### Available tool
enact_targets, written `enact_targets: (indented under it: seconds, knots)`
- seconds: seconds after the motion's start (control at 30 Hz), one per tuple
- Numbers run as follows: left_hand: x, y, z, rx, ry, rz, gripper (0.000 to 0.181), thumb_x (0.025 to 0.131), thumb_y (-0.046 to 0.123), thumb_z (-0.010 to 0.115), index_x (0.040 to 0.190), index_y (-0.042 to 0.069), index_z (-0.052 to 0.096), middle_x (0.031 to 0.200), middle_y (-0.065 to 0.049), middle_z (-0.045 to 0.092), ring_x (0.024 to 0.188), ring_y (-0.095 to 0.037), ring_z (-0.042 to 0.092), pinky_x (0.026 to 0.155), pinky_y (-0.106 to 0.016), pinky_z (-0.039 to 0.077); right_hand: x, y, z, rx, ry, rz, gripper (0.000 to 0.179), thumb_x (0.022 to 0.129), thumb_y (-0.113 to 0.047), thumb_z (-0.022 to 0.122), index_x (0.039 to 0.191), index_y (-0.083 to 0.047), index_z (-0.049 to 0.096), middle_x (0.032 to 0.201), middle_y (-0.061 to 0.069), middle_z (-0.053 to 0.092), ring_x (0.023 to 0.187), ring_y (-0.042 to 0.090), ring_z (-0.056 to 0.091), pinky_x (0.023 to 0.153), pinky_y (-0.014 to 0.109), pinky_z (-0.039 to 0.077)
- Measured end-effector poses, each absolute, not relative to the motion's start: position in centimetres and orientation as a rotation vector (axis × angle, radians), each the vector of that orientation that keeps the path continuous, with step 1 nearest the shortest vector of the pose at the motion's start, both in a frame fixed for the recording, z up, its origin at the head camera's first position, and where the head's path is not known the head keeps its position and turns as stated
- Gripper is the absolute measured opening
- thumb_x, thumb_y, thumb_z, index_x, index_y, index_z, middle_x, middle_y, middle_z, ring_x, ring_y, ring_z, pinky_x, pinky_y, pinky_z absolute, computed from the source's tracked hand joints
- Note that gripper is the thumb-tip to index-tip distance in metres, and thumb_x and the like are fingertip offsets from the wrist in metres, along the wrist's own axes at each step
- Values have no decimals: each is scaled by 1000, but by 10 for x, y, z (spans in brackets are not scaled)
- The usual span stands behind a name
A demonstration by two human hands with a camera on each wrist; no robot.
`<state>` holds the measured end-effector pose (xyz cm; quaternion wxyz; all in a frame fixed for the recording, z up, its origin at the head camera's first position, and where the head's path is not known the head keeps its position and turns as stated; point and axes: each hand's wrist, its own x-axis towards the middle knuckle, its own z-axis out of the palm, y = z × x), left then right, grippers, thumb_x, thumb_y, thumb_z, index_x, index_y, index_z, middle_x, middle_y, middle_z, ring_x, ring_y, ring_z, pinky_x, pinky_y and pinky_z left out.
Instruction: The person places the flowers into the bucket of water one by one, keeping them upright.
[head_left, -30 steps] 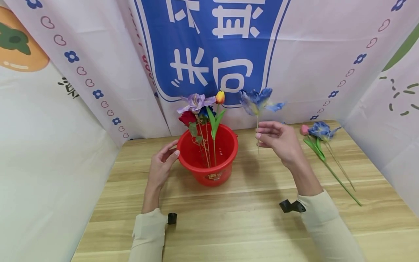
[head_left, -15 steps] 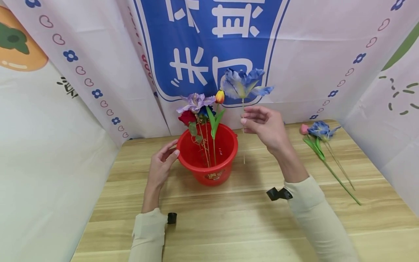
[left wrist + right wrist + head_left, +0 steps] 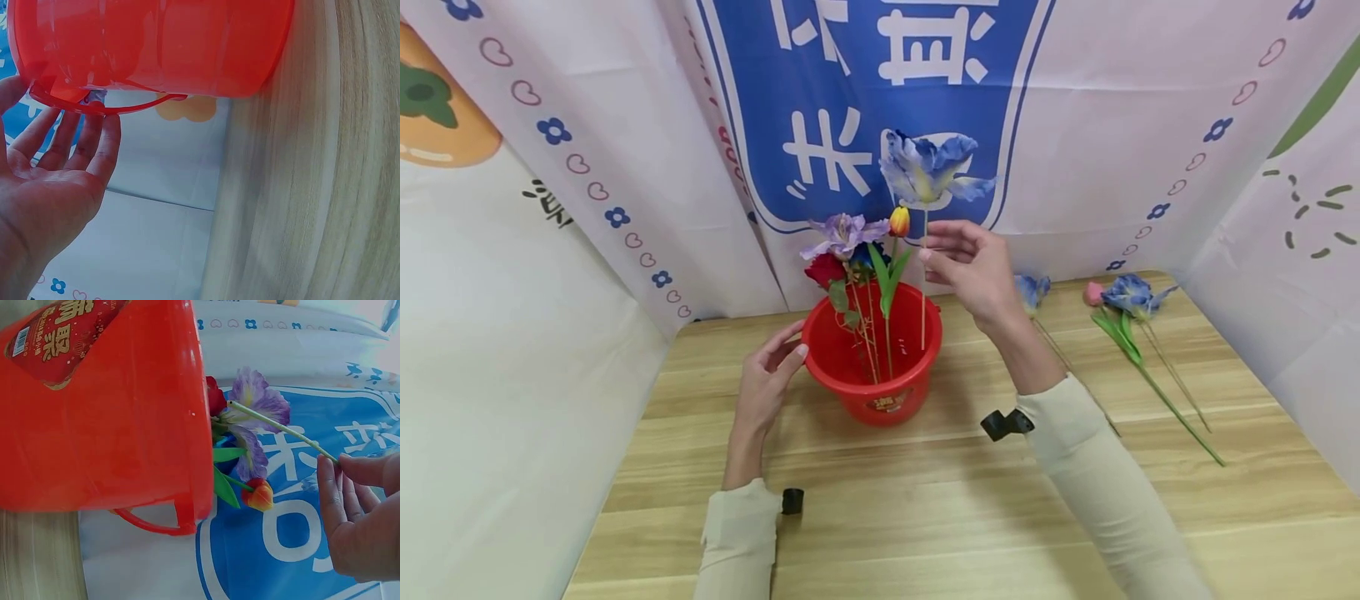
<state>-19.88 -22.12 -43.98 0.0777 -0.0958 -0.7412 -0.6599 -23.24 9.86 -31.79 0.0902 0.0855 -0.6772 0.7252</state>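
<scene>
My right hand (image 3: pixel 981 271) pinches the thin stem of a blue artificial flower (image 3: pixel 927 171) between thumb and fingers. The bloom is above the hand, and the stem's lower end hangs over the red bucket (image 3: pixel 887 405), near its right inner side. In the right wrist view the stem (image 3: pixel 281 428) slants towards the bucket's mouth. My left hand (image 3: pixel 766 375) rests against the bucket's left rim; in the left wrist view its extended fingers (image 3: pixel 94 147) touch the handle (image 3: pixel 128 110). Inside the bucket stand a purple flower (image 3: pixel 846 235), a red rose (image 3: pixel 825 272), a dark blue flower (image 3: pixel 868 255) and a red-yellow tulip (image 3: pixel 899 222).
On the wooden table (image 3: pixel 880 517) to the right lie a pink tulip (image 3: pixel 1093 293), a blue flower (image 3: pixel 1133 296) and another blue flower (image 3: pixel 1032 292) partly behind my right arm. A printed cloth (image 3: pixel 1097 125) hangs behind the table.
My right hand has moved left and upward with the blue flower, from beside the bucket to above its mouth. My left hand stays at the rim.
</scene>
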Motion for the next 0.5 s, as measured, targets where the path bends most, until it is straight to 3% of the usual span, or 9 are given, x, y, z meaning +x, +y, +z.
enact_targets:
  seconds: [0.2, 0.4, 0.5]
  knots:
    - [-198, -222, -439, -285, -2239, -1967, 46, 107, 13, 65, 151, 2, 59, 147, -21, 63, 121, -7, 67, 99, -18, 60, -241, 85, -320, 260, -2029, 2137, 36, 96, 0, 77, 132, 2, 71, 114, 18, 75, 93, 20, 76, 76, 29, 68]
    - [-198, -223, -439, -285, -2252, -1961, 47, 107, 14, 65, 152, 2, 58, 149, -22, 61, 120, -6, 67, 98, -17, 59, -250, 68, -326, 253, -2041, 2104, 33, 95, 1, 78, 128, 2, 73, 117, 22, 76, 102, 40, 75, 76, 33, 68]
    - [-197, -223, -439, -288, -2255, -1963, 47, 107, 14, 66, 152, 2, 58, 149, -22, 61, 118, -5, 68, 98, -17, 59, -255, 60, -331, 227, -2059, 2065, 31, 96, 1, 77, 126, 1, 74, 115, 22, 77, 104, 42, 75, 78, 36, 69]
